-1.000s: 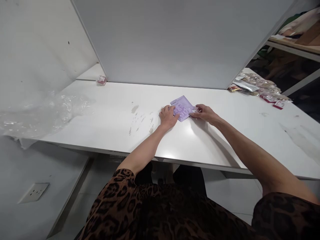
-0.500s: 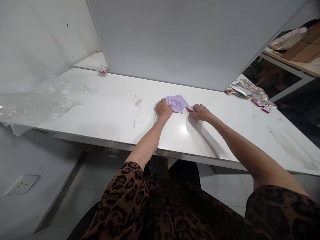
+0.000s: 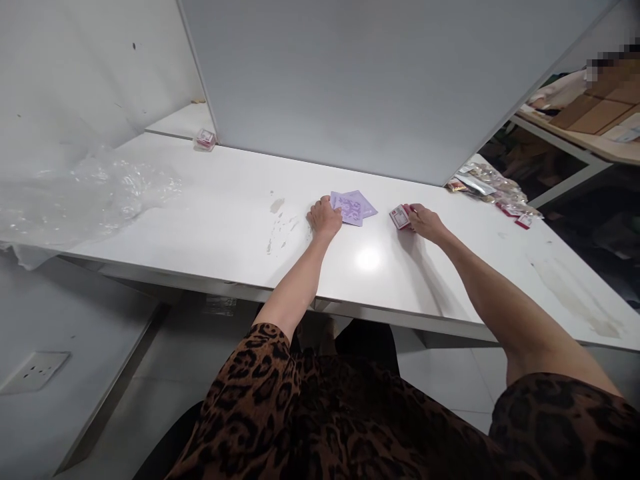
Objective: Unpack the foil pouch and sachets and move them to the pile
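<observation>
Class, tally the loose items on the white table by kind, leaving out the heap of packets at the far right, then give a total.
Purple pouch, under the left hand: 1
Small red-and-white packet: 2, one held by the right hand, one by the divider
Clear plastic sheet: 1
Total: 4
</observation>
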The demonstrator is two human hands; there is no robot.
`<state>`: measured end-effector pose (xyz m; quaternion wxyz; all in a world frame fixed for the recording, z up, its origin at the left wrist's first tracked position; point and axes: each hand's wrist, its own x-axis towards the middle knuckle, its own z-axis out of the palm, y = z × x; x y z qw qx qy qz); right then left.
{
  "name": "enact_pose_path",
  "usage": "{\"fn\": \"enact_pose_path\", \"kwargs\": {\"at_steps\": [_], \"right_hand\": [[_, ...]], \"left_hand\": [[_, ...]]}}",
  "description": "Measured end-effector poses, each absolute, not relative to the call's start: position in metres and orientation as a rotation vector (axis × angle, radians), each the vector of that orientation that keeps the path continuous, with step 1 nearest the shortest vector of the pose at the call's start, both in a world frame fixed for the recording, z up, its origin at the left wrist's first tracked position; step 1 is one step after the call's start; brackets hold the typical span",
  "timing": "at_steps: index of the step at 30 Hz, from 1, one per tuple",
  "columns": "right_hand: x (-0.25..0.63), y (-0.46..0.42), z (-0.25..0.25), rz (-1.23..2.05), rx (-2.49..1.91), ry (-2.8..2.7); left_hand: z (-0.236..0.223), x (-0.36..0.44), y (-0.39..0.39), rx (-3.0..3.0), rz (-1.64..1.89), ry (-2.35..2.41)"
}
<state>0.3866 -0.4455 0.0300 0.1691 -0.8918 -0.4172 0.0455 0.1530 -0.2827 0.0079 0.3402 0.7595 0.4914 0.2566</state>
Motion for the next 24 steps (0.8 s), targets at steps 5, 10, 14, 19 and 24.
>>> {"fn": "enact_pose_path", "kwargs": {"at_steps": [5, 10, 14, 19, 24], "right_hand": [[0.382, -0.448, 0.019, 0.154, -2.577, -1.134], [0.36, -0.437, 0.012, 0.067, -2.65, -1.151], [0.349, -0.44, 0.017, 0.039, -2.67, -1.358], [0.347, -0.448, 0.019, -0.045, -2.708, -1.568], [0.372, -0.455, 0.018, -0.005, -2.635, -1.426]], "left_hand": [[0.007, 0.153, -0.283, 2.004, 0.65, 1.285], [0.006, 0.153, -0.283, 2.022, 0.666, 1.298], [0.007, 0.152, -0.282, 2.034, 0.654, 1.301], [0.008, 0.151, -0.281, 2.044, 0.637, 1.307], [0.007, 0.15, -0.281, 2.044, 0.633, 1.301]]}}
